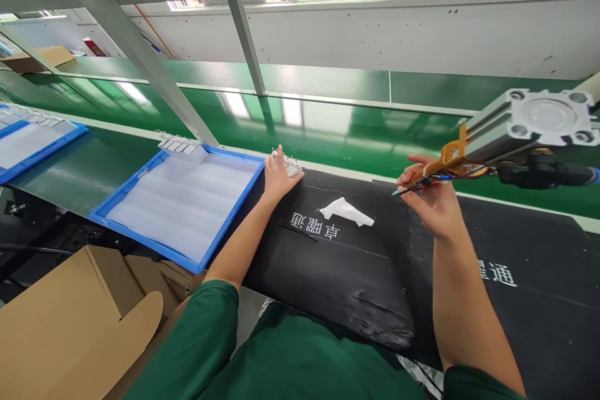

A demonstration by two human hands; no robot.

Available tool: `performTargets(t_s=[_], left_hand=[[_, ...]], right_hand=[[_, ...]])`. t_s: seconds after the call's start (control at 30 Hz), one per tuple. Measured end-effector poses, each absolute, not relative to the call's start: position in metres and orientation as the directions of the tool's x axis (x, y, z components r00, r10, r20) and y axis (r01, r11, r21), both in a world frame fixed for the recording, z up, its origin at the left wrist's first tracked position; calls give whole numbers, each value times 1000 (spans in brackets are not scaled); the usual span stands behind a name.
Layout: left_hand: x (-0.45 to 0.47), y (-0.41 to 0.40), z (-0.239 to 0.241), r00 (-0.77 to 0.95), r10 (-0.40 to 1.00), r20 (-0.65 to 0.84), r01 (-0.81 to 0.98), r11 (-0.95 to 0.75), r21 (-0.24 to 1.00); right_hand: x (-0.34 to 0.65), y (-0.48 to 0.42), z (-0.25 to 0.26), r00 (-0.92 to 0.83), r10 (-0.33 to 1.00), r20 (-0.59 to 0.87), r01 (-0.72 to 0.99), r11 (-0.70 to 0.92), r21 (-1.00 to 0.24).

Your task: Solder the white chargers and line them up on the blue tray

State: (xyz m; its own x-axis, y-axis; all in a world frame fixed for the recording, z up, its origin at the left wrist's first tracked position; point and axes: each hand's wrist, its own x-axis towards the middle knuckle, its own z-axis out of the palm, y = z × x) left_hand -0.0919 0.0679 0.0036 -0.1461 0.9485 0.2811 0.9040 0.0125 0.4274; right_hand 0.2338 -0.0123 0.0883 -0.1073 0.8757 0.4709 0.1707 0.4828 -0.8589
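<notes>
My left hand (pixel 277 180) is at the far edge of the black mat (pixel 337 275), its fingers around a short row of white blocks (pixel 293 167) with thin pins on top. Part of that row is hidden behind the fingers. In my right hand (pixel 434 203) is a slim dark pen-like tool (pixel 412 187) with a pale green tip pointing left; its exact kind does not show. A crumpled white tissue (pixel 345 210) and thin black strips (pixel 298 230) lie on the mat between my hands.
A silver pneumatic cylinder (pixel 525 125) with an orange bracket hangs close above my right hand. To the left sits a blue tray (pixel 206 250) with a white liner and more pinned white blocks (pixel 180 147). Cardboard boxes (pixel 60 319) stand below; a metal post (pixel 140 56) rises behind.
</notes>
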Motion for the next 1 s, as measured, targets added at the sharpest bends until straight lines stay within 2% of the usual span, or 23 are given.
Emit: performTargets(t_s=[0.1,0.17,0.2,0.23,0.3,0.33,0.4,0.47,0.57,0.7,0.87,0.93,1.0], left_hand=[[-89,69,7,-176,943,282,884,25,467],[-92,69,11,-199,943,267,816,9,577],[-95,69,15,-216,947,238,738,-1,675],[-99,68,19,-232,955,186,615,-4,789],[-107,65,29,-211,977,35,245,19,969],[-110,62,35,-163,986,-33,47,41,998],[-114,56,47,-50,995,-85,-242,71,968],[-115,48,59,24,998,-61,-362,65,930],[-114,37,72,45,999,-14,-381,30,924],[-123,32,82,3,999,52,-318,-49,947],[-151,45,79,-99,995,-22,-296,-8,955],[-167,55,70,-224,974,-42,-195,-2,981],[-182,65,60,-390,921,-2,31,16,999]], right_hand=[[233,-12,89,-100,875,474,180,485,-856],[234,-12,89,-96,876,473,191,482,-855],[234,-12,90,-93,876,473,196,482,-854],[234,-12,90,-91,876,473,199,482,-853],[235,-12,90,-89,875,476,195,484,-853],[235,-12,90,-88,876,474,188,482,-856],[236,-12,90,-79,884,461,171,468,-867],[236,-11,91,-60,891,450,152,454,-878],[236,-10,91,-45,892,450,132,452,-882],[235,-9,92,-39,898,437,138,438,-888],[236,-8,92,-15,905,425,124,423,-898],[237,-6,92,3,908,420,111,417,-902],[238,-5,91,15,909,417,114,413,-904]])
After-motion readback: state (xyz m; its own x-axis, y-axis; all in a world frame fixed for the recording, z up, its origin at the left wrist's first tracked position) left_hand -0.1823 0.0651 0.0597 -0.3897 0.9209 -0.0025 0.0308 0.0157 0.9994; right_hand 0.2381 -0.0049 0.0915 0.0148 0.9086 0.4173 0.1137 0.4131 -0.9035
